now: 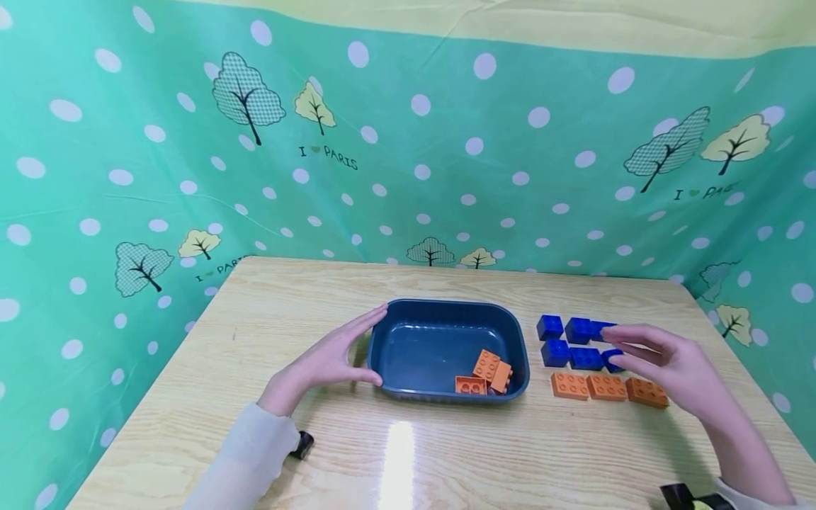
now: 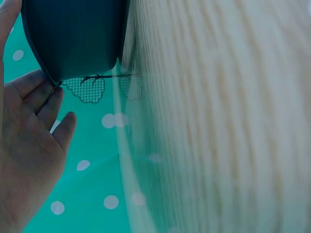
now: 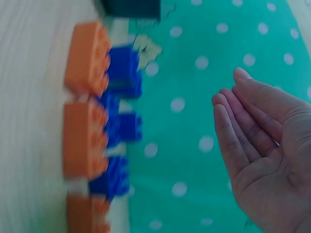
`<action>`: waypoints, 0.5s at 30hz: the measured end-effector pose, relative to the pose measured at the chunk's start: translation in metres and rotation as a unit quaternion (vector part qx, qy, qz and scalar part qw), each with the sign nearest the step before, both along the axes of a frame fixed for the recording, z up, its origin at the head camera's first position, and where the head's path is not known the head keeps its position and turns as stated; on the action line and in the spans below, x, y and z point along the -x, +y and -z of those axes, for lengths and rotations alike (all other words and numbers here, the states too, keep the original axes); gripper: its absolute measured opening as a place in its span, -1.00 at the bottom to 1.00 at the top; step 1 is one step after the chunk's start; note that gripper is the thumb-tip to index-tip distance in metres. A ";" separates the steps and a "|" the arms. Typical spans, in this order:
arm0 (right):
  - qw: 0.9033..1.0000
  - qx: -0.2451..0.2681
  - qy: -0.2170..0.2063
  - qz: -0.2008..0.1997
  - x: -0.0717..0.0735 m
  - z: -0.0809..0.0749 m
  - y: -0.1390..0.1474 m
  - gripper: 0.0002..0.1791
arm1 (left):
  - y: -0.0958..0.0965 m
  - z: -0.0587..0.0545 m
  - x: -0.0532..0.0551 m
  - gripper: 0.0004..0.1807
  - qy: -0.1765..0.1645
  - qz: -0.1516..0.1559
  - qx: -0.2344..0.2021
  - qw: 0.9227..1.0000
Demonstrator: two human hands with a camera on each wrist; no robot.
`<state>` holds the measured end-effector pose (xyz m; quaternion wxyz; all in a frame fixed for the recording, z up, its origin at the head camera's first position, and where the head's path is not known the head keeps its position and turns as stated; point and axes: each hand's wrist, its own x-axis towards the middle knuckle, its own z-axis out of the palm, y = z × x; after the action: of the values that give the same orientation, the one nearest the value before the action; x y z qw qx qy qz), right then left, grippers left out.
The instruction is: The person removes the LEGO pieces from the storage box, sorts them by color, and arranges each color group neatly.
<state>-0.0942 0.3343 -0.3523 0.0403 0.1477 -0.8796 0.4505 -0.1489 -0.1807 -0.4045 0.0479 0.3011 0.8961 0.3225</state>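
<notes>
A dark blue plastic basin [image 1: 421, 347] stands mid-table with three orange building blocks [image 1: 487, 364] in its near right corner. At its left end my left hand [image 1: 325, 358] rests against the rim, thumb at the near side and fingers at the far side. The left wrist view shows straight fingertips touching the basin's edge [image 2: 77, 39]. My right hand [image 1: 678, 365] hovers over the right end of several blue building blocks [image 1: 584, 358], fingers extended and loosely bent. Seen from the right wrist, that hand [image 3: 262, 150] holds nothing and is apart from the blocks.
Three orange blocks [image 1: 608, 387] lie in a row nearer me than the blue ones, right of the basin. The wooden table [image 1: 510, 453] backs onto a green dotted curtain [image 1: 446, 198]. A black strap piece [image 1: 302, 445] shows by my left sleeve.
</notes>
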 end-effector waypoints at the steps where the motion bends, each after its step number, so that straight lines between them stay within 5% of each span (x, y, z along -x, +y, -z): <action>1: 1.000 0.000 0.007 -0.007 0.001 -0.002 -0.006 -0.61 | 0.000 0.000 0.000 0.24 0.000 0.000 0.000 1.000; 15: 0.994 0.007 -0.009 -0.111 0.027 -0.004 -0.083 -0.69 | 0.000 -0.002 -0.001 0.24 0.005 0.002 0.000 1.000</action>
<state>-0.1212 0.2511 -0.3485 -0.0169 0.2399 -0.8548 0.4598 -0.1479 -0.1803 -0.4020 0.0439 0.3047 0.8957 0.3208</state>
